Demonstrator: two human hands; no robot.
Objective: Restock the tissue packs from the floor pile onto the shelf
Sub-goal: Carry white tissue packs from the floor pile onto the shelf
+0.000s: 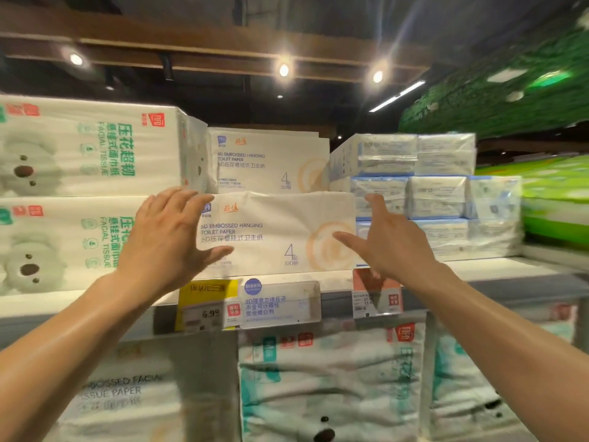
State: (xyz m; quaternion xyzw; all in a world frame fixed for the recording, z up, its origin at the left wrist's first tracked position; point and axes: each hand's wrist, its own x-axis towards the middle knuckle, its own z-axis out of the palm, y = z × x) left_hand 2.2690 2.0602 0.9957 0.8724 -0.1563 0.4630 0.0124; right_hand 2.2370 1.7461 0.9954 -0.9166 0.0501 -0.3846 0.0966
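The shelf (484, 271) runs left to right beneath the front toilet paper pack (274, 234), which stands on it near the front lip. To the left of that pack, two big bear-print facial tissue packs (89, 148) are stacked one on the other. To its right is a pile of smaller blue-wrapped packs (436, 199). Below it, under the shelf edge, more bear-print packs (328, 378) fill the lower tier. A second pack (271, 161) of the same kind sits on top of it and a little further back.

The front toilet paper pack lies with its long axis left to right along the shelf, its printed face towards the camera and the print upright.

The two hands are well apart, one at each end of the pack. The left hand (169, 237) is spread wide with straight fingers over the pack's left end, the thumb reaching across the lower left of the face. The right hand (392, 240) is likewise spread at the right end, the forefinger pointing up by the top right corner and the thumb lying over the orange circle. Neither hand curls round the pack. Whether the palms press on it I cannot tell.

Just under the pack, a yellow price tag (207, 298), a clear label holder (283, 306) and a red tag (376, 296) hang on the shelf edge.
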